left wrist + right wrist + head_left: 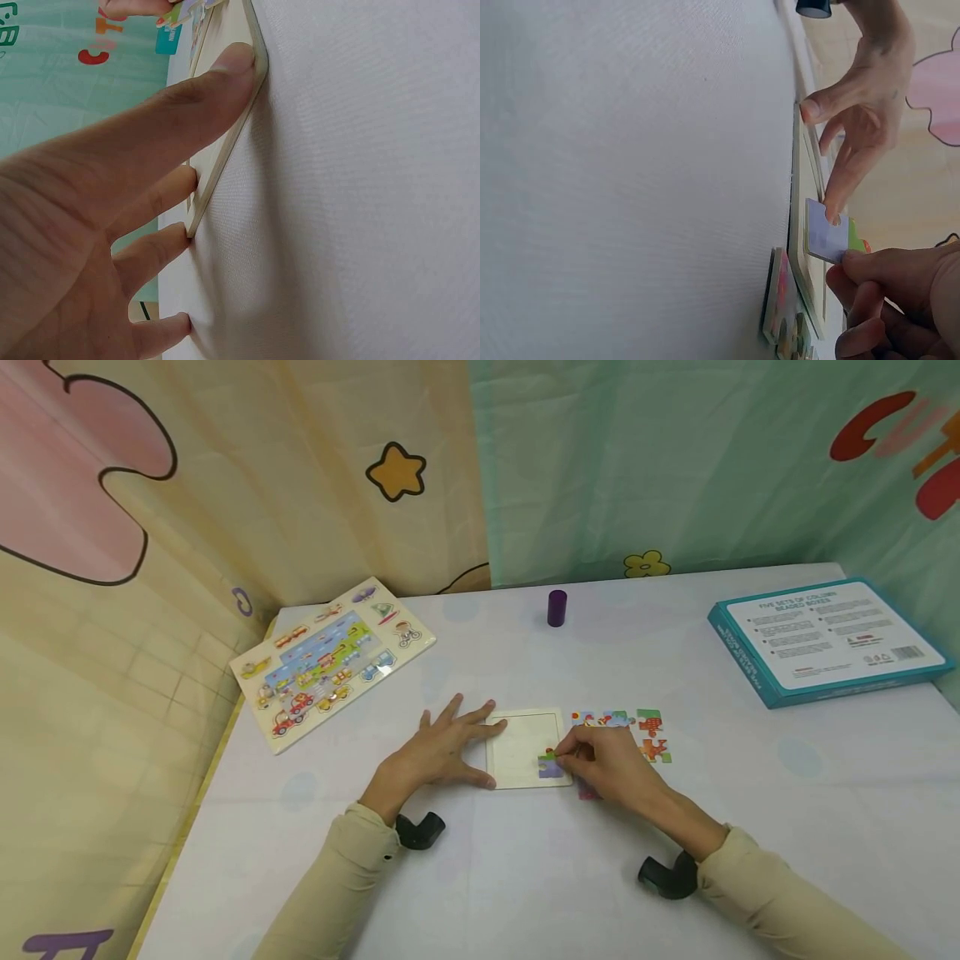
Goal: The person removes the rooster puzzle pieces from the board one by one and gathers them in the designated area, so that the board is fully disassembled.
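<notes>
A pale wooden puzzle tray (517, 750) lies flat on the white table. With fingers spread, my left hand (442, 750) rests on its left edge; in the left wrist view the thumb (217, 82) presses on the rim. My right hand (611, 766) pinches a purple and green jigsaw piece (550, 766) between thumb and index finger, at the tray's lower right corner. In the right wrist view the piece (826, 234) is tilted above the tray's surface. More jigsaw pieces (651, 735) lie right of the tray, some hidden under my right hand.
A picture peg board (333, 664) with vehicles lies at the back left. A dark purple cylinder (557, 608) stands behind the tray. At the right is a teal box (832, 639) with printed text. Printed curtains (600, 468) hang behind the table.
</notes>
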The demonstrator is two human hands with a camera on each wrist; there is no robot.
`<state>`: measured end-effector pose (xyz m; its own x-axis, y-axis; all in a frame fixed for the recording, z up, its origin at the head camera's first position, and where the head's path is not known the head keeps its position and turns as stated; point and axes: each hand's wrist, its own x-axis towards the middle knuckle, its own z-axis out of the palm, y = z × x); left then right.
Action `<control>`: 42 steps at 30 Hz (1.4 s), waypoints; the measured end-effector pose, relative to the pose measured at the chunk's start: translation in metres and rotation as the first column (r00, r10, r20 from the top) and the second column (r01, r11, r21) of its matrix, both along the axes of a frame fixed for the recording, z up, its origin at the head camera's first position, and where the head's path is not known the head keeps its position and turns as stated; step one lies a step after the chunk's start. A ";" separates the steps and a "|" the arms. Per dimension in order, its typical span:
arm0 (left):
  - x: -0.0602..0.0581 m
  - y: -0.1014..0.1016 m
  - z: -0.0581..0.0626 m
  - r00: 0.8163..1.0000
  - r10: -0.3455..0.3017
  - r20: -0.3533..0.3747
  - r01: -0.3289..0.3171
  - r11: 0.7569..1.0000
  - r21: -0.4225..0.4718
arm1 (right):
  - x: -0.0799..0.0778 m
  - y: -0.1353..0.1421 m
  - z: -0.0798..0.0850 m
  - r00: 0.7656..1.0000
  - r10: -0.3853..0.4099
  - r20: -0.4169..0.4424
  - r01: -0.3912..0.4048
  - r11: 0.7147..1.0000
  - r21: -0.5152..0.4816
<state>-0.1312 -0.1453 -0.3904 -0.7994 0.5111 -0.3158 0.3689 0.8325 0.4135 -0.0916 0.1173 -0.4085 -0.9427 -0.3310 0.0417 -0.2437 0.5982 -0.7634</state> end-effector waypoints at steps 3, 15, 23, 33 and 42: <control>0.000 0.000 0.000 1.000 0.000 0.003 0.000 1.000 0.001 | -0.003 -0.001 0.002 1.000 -0.009 -0.020 0.009 1.000 -0.006; 0.000 0.000 0.000 1.000 -0.005 0.002 0.005 1.000 0.004 | -0.005 0.023 0.009 0.997 -0.077 -0.013 0.077 0.997 0.003; 0.000 0.000 0.002 1.000 -0.006 0.000 0.006 1.000 0.009 | 0.005 0.061 0.008 0.980 -0.194 -0.040 0.197 0.978 0.074; 0.001 -0.001 0.001 1.000 -0.010 -0.001 0.010 1.000 0.009 | 0.021 0.113 0.007 0.953 -0.286 -0.095 0.297 0.946 0.133; 0.000 0.000 0.001 1.000 -0.008 0.000 0.008 1.000 0.007 | 0.029 0.121 0.006 0.962 -0.270 -0.046 0.274 0.951 0.142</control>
